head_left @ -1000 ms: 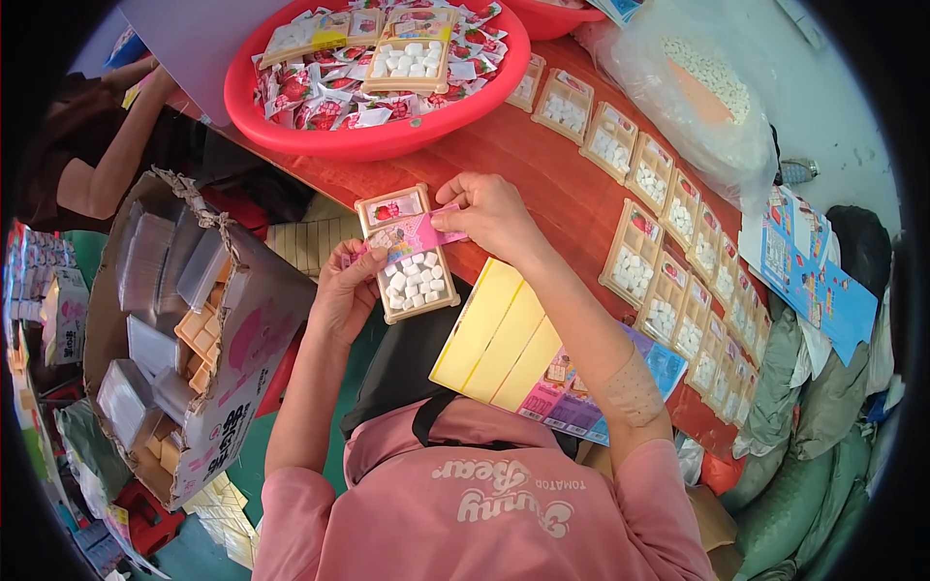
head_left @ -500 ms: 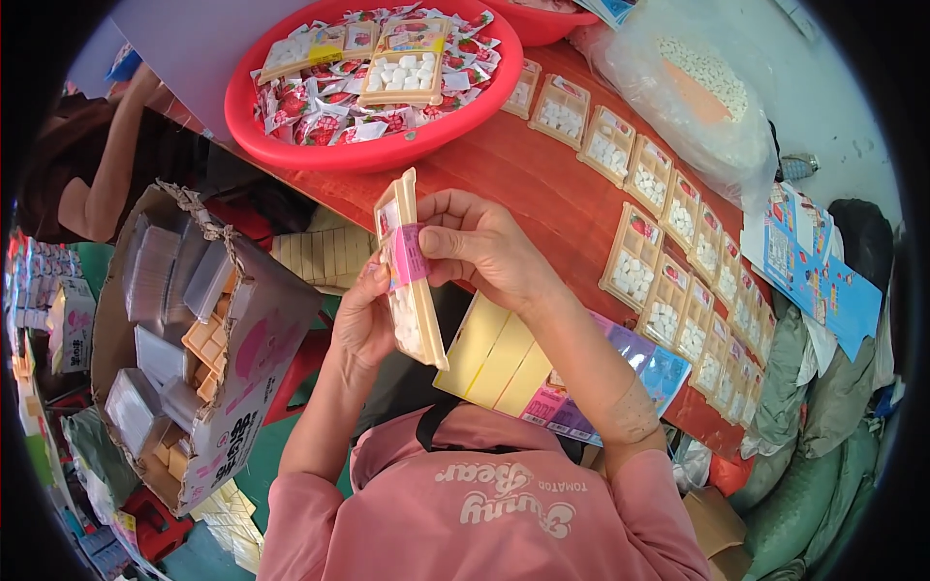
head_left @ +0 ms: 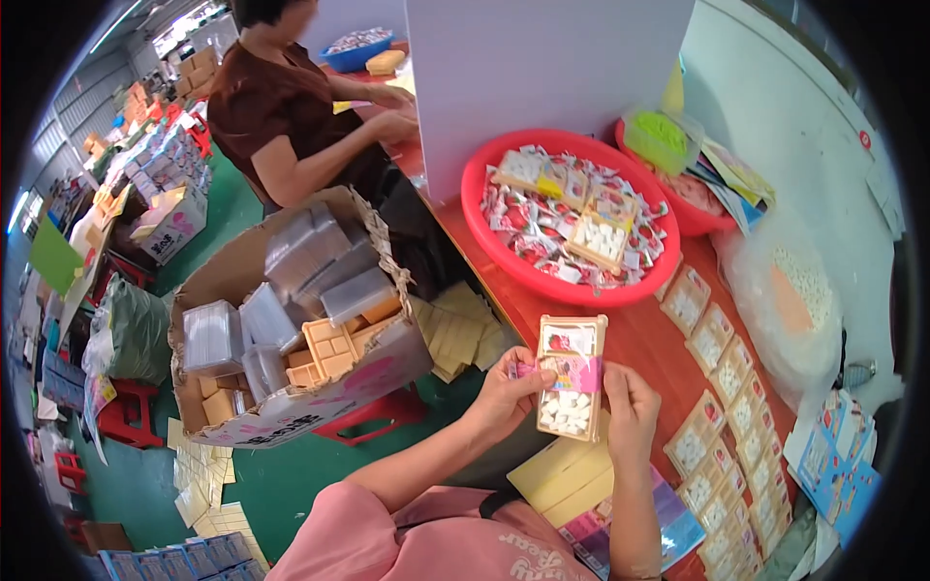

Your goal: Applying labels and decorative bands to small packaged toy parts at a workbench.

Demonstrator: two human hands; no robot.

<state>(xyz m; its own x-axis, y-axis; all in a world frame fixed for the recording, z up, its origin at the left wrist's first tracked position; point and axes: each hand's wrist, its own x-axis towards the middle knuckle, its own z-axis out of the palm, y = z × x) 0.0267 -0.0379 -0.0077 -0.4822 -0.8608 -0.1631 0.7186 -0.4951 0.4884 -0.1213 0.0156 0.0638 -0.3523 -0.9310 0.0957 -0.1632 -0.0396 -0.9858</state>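
Observation:
In front of my chest I hold a beige plastic candy tray with a clear top, upright and facing me. White candies fill its lower part, and a strawberry-print packet shows in the upper part. A pink paper band lies across its middle. My left hand grips the tray's left side, its thumb pressing on the band, whose loose end shows beside the thumb. My right hand is closed at the tray's right edge; its fingertips are partly hidden.
A red basin of wrapped sweets carries two filled trays. Rows of filled trays line the red table's right side. Yellow and purple printed sheets lie below my hands. Left stands a carton of plastic trays; beyond it sits a co-worker.
The view has swung left, bringing the co-worker and carton further in. The tray has turned from edge-on to face me, and my right hand has moved from the band to its right edge.

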